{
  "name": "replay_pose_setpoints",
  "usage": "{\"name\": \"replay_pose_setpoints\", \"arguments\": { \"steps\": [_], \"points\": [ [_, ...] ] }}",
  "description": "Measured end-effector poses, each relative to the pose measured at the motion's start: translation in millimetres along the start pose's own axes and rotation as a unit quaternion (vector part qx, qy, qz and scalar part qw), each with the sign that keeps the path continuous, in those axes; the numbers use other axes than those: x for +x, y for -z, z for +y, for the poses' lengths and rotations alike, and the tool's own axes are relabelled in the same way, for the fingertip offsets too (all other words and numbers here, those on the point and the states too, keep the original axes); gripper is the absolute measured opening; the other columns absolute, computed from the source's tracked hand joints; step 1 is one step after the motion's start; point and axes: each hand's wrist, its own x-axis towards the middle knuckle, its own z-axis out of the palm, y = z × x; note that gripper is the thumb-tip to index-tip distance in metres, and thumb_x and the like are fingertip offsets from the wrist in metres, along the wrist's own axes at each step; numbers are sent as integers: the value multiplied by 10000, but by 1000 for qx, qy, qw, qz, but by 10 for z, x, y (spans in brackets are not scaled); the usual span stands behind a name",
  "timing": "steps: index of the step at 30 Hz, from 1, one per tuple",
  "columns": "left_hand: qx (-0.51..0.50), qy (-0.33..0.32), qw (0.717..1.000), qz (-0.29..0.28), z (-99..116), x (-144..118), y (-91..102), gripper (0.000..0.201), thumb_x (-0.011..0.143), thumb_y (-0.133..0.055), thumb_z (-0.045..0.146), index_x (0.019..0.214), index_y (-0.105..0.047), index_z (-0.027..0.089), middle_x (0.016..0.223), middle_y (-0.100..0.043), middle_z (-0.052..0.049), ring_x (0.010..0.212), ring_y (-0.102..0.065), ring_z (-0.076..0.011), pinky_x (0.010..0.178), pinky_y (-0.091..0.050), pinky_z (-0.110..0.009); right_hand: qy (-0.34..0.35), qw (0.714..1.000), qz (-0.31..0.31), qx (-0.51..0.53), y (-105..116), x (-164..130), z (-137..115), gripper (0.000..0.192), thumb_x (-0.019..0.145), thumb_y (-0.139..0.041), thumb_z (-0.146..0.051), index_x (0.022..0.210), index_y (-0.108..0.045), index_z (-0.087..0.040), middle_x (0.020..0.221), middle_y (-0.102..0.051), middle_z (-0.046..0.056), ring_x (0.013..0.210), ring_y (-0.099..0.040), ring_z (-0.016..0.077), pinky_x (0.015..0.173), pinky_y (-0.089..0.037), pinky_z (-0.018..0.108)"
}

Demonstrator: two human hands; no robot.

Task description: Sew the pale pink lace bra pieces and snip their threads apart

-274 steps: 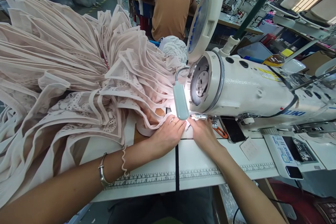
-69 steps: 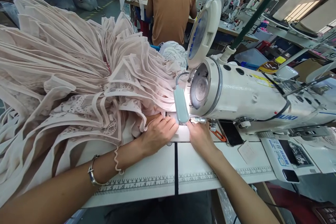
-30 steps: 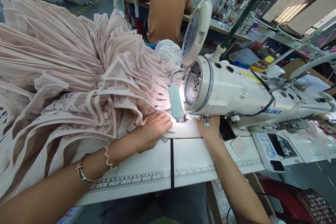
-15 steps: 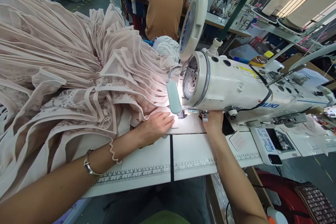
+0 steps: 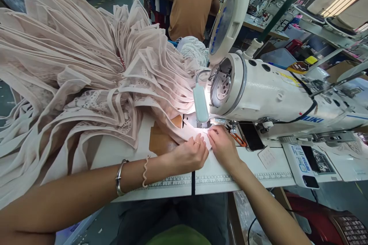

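A pale pink fabric piece (image 5: 184, 132) runs from the big lace-trimmed pile (image 5: 112, 69) toward the needle area of the white sewing machine (image 5: 255, 92). My left hand (image 5: 191, 153), wearing a ring, pinches the near edge of this fabric just in front of the machine. Close beside it, my right hand (image 5: 222, 143) grips the same fabric with its fingers closed at the edge. A light green guard (image 5: 201, 103) on the machine hangs above the fabric and hides part of the needle area. Orange-handled snips (image 5: 238, 139) lie behind my right hand.
A black phone (image 5: 251, 136) lies under the machine arm, and a control box (image 5: 300, 164) stands to its right. A brown patch (image 5: 162, 139) shows under the fabric. A magnifier lamp (image 5: 228, 23) rises behind the machine head. Ahead, a person in a brown shirt (image 5: 192, 4) sits turned away.
My right hand has come out from under the machine arm to the fabric edge. My left hand has moved right and now pinches the fabric, drawn toward me. The view has shifted slightly.
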Motion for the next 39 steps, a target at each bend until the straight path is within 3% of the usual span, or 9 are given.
{"name": "replay_pose_setpoints", "arguments": {
  "steps": [6,13,19,24,27,30,33,36,39],
  "points": [
    [18,56,998,-31,-166,-73,5,303,932,-359,-15,1081,-623,-24,1109,-676,-251,1084,-657,-294,807,-554,-376,-19,997,48,64,-35,22,38,205,980,-461,-238,1012,-652,-172,886,-661,56,887,-578,195,741,-430,279],
    [16,71,997,-40,-244,-80,-23,365,913,-342,-45,1138,-620,27,1200,-664,-175,1101,-634,-222,936,-502,-336,-17,999,33,-11,10,38,-50,275,977,-436,-186,817,-659,-195,764,-646,42,834,-578,189,725,-397,279],
    [12,79,997,-16,-188,-74,-58,328,925,-365,-25,1128,-623,-16,1175,-666,-211,1086,-640,-249,928,-496,-358,-83,985,-98,-116,152,199,-93,235,860,-441,-23,862,-619,-177,778,-642,91,743,-583,222,539,-289,298],
    [-48,93,994,-15,-212,-92,-100,347,924,-375,-12,1208,-575,-17,1243,-630,-228,1171,-601,-251,1003,-466,-380,-121,977,-165,-53,123,413,-89,150,929,-456,-181,876,-595,-204,738,-646,66,644,-559,198,566,-304,289],
    [-113,177,978,8,-289,-124,-123,343,916,-402,7,1209,-579,22,1197,-668,-173,1153,-614,-232,968,-507,-349,-130,981,-145,-6,35,402,-136,191,955,-403,-244,911,-582,-194,727,-653,56,616,-559,189,572,-311,285],
    [-217,270,936,66,-314,-132,-130,327,922,-413,46,1186,-597,107,1159,-695,-103,1108,-639,-194,922,-548,-343,-144,984,-109,-4,-34,302,-194,208,910,-385,-193,1020,-557,-151,763,-666,76,614,-567,196,564,-302,287],
    [-273,224,932,82,-226,-120,-102,387,922,-362,41,1229,-574,143,1234,-673,-80,1145,-627,-159,957,-540,-331,-148,985,-86,15,-53,223,-207,186,872,-394,-201,977,-540,-154,718,-652,73,605,-561,205,552,-293,285],
    [-210,145,966,25,-109,-118,-52,464,901,-306,-15,1303,-517,77,1332,-606,-140,1264,-551,-184,1063,-460,-359,-151,984,-83,46,-44,205,-186,146,866,-395,-249,903,-520,-182,657,-627,56,571,-541,205,533,-284,280],
    [-131,121,984,-22,-57,-131,-32,460,913,-297,-19,1332,-482,26,1357,-574,-186,1301,-518,-227,1112,-388,-397,-152,984,-75,63,-39,210,-170,182,882,-334,-227,891,-511,-189,643,-618,53,554,-530,202,527,-288,279]
  ]
}}
